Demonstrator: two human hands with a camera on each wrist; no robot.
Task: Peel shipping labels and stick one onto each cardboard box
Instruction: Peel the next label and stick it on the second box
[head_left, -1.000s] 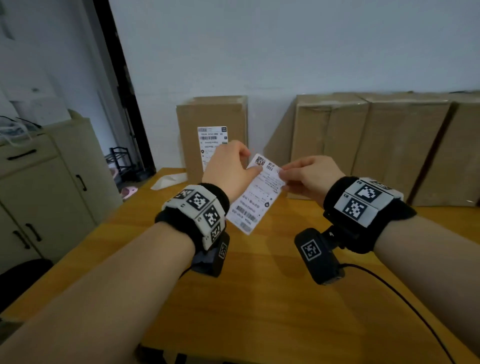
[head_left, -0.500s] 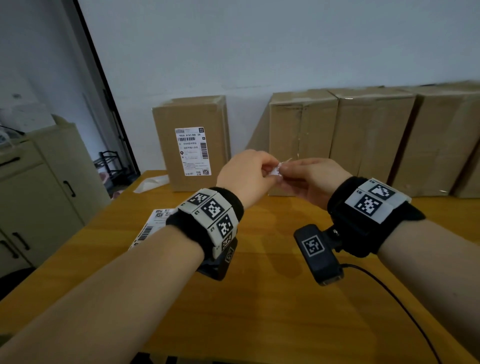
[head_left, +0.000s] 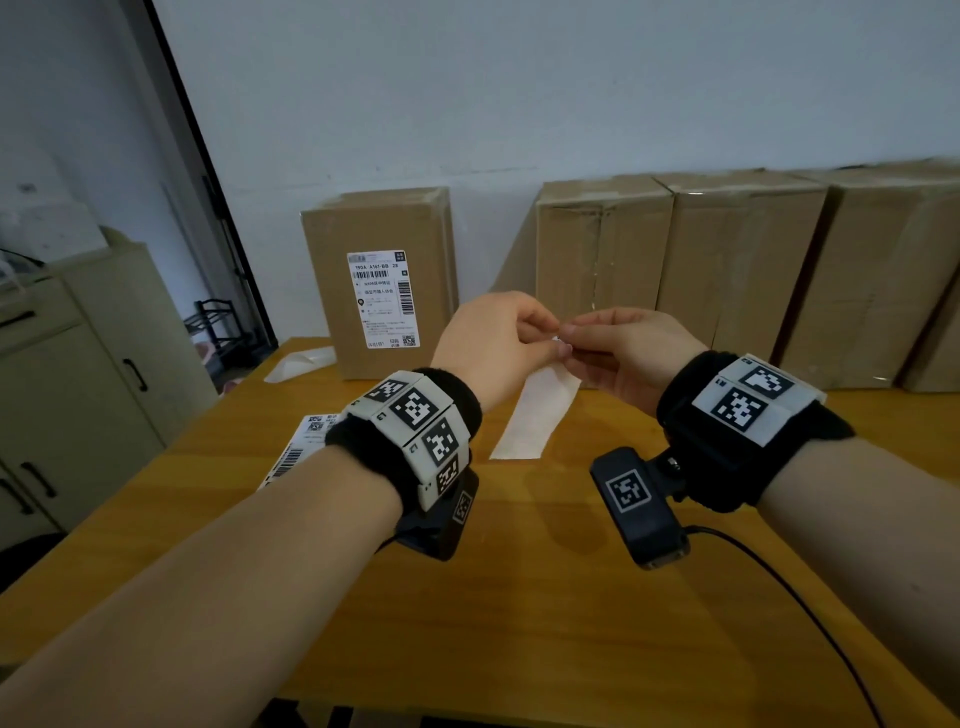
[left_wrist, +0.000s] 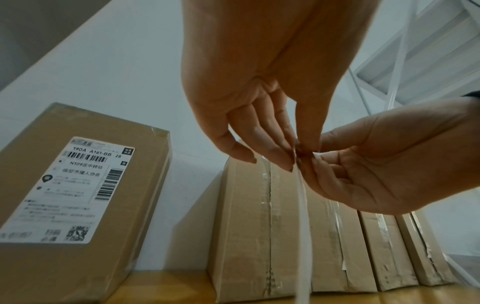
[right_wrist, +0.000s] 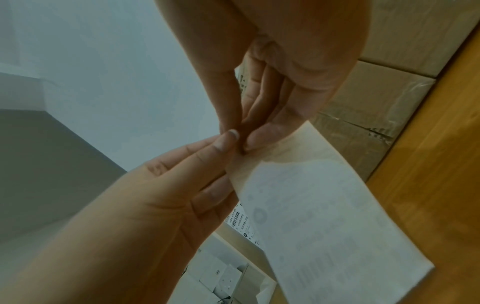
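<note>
A shipping label (head_left: 535, 415) hangs over the table with its blank back toward me. My left hand (head_left: 548, 338) and right hand (head_left: 571, 340) meet at its top corner, and both pinch it between thumb and fingers. The left wrist view shows the label (left_wrist: 301, 205) edge-on below the left hand (left_wrist: 294, 159). In the right wrist view print shows faintly through the label (right_wrist: 324, 216) under the right hand (right_wrist: 246, 142). A labelled cardboard box (head_left: 379, 280) stands at the back left. Three unlabelled boxes (head_left: 737, 260) line the wall to its right.
More printed labels (head_left: 306, 441) lie on the wooden table (head_left: 519, 623) left of my left wrist. A peeled backing strip (head_left: 301, 361) lies beside the labelled box. A beige cabinet (head_left: 78, 389) stands off the table's left edge. A cable (head_left: 810, 623) trails from the right wrist.
The label has turned from its printed face toward me to hanging down with its back toward me. Both hands have closed together on its top corner.
</note>
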